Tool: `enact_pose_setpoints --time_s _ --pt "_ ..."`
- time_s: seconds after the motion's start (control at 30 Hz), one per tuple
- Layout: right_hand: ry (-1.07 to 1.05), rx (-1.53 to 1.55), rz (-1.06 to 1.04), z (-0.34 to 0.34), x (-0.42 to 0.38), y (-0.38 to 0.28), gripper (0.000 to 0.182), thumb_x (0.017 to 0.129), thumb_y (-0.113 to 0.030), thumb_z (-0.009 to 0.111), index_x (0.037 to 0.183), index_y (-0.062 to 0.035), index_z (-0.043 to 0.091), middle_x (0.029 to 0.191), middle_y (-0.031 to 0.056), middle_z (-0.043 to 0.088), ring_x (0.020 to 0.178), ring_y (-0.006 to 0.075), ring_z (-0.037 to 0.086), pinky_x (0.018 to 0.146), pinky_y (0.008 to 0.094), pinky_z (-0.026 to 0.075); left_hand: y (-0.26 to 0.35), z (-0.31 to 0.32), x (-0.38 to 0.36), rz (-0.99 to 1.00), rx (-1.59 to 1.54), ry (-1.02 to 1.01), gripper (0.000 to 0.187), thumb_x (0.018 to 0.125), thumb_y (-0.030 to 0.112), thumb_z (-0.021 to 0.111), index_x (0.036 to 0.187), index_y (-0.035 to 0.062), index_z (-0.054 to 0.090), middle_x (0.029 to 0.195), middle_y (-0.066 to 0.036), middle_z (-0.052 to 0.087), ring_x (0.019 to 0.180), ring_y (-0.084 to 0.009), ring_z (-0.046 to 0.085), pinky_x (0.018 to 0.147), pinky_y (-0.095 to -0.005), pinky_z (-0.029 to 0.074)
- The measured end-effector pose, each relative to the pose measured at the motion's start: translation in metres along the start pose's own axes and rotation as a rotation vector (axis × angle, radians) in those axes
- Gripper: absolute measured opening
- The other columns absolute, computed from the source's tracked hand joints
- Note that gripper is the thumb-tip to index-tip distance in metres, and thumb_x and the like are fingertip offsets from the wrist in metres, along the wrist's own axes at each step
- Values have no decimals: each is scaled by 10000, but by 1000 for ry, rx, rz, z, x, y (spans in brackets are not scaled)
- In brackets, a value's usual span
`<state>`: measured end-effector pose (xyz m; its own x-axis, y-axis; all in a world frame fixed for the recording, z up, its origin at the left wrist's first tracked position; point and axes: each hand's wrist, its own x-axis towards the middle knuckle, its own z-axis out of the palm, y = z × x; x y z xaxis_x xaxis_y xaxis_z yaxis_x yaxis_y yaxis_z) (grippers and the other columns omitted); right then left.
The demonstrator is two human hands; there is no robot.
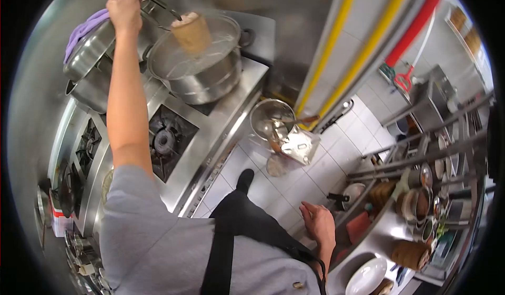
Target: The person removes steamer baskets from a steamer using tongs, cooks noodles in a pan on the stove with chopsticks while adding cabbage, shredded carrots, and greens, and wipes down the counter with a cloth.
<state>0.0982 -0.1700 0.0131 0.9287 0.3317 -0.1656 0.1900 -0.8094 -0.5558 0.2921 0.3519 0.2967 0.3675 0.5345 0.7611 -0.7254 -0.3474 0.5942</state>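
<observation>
My left hand (pixel 126 5) is closed round the handles of dark metal tongs (pixel 160 3) at the top left. The tips of the tongs meet the rim of a light-brown cylindrical container (pixel 192 36) with pale contents, tilted above a large steel pot (pixel 202 82). Whitish liquid or steam shows inside the pot; which is unclear. My right hand (pixel 319 222) hangs low at the right, over the floor, fingers partly curled and apart, nothing visible in it.
Beside the large pot are more steel pots (pixel 92 87) with a purple cloth (pixel 87 29). A gas burner (pixel 165 138) lies under my left arm. A metal bowl (pixel 271 117) stands near the yellow pipes (pixel 331 42). At the right are a white plate (pixel 366 276) and a bamboo steamer (pixel 410 254).
</observation>
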Motion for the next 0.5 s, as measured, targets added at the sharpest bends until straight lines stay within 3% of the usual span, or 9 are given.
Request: enact_pose_setpoints --time_s 0.07,0.17,0.23,0.3,0.33,0.43,0.5 --pt "-32 -10 -13 5 44 -35 226 911 -249 659 1031 -77 742 920 152 726 925 335 670 814 431 523 -74 -38 45 -23 38 69 254 968 235 666 785 71 602 646 -46 603 574 -162 605 559 -310 504" --pt "-98 4 -147 21 97 -67 220 912 -244 657 1032 -80 742 919 144 730 918 334 673 810 430 526 -141 -64 75 6 141 170 337 951 269 694 688 78 604 600 -47 612 539 -150 589 540 -294 463" --pt "-135 31 -175 23 120 -91 218 912 -244 655 1028 -82 741 912 137 732 908 333 677 805 428 529 -170 -68 88 -2 172 227 355 952 276 692 671 81 600 586 -46 606 532 -144 582 534 -291 453" --pt "-156 14 -161 28 141 -101 217 914 -245 654 1028 -81 741 914 135 733 904 334 678 804 428 531 -200 -79 96 -92 229 165 363 958 288 682 669 84 598 574 -43 600 517 -135 566 519 -283 430" --pt "-159 5 -151 29 145 -102 217 915 -245 652 1027 -81 741 915 132 735 899 335 679 804 429 533 -208 -82 98 -28 273 119 370 961 302 673 668 89 598 572 -43 602 503 -132 552 492 -279 406" --pt "-202 -24 -107 24 153 -106 218 918 -246 650 1029 -81 740 924 130 735 906 336 680 808 432 534 -225 -77 97 -158 262 128 392 952 342 681 657 103 586 564 -36 587 499 -136 552 478 -297 401" --pt "-206 -52 -105 23 159 -103 218 918 -245 649 1031 -83 741 924 131 734 912 339 679 807 435 534 -237 -71 102 -331 240 300 443 940 391 687 624 108 556 540 -17 547 493 -123 531 476 -308 392"
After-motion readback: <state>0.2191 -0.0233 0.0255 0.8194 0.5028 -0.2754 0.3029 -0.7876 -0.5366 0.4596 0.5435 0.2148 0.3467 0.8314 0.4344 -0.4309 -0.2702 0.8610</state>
